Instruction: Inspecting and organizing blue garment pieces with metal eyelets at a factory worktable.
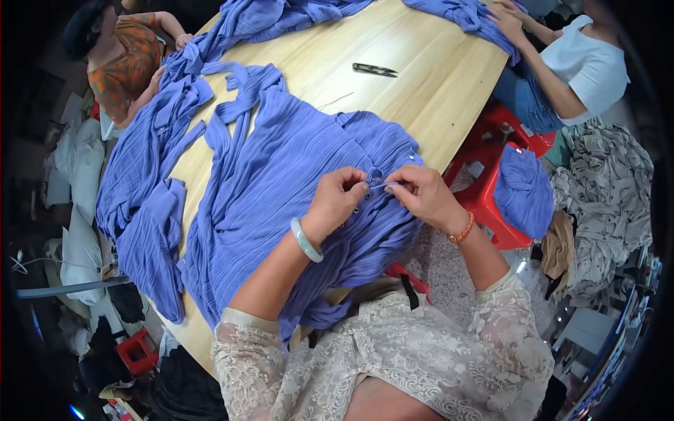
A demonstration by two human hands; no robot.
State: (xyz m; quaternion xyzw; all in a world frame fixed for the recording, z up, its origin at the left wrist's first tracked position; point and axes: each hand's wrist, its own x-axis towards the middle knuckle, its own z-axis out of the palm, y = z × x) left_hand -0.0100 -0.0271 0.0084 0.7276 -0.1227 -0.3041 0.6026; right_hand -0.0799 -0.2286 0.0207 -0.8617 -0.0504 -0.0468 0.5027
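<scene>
Head cam: left hand (pixel 344 193) and right hand (pixel 423 191) pinch a thin periwinkle fabric strip (pixel 379 186), with the crinkled periwinkle cloth garment (pixel 281 158) sprawling toward 9 o'clock on the pale wooden table (pixel 435 91). Imo a hard tug could snap that strip, or a loose pinch lose it.

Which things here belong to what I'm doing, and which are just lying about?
Part of it, by the look:
Thin strip, pinched in your left hand and right hand
Blue garment beneath
Table
Snips, perhaps

Seemingly lying about:
Grey pile
Tan cloth
Blue bundle on red stool, though similar cloth
</scene>
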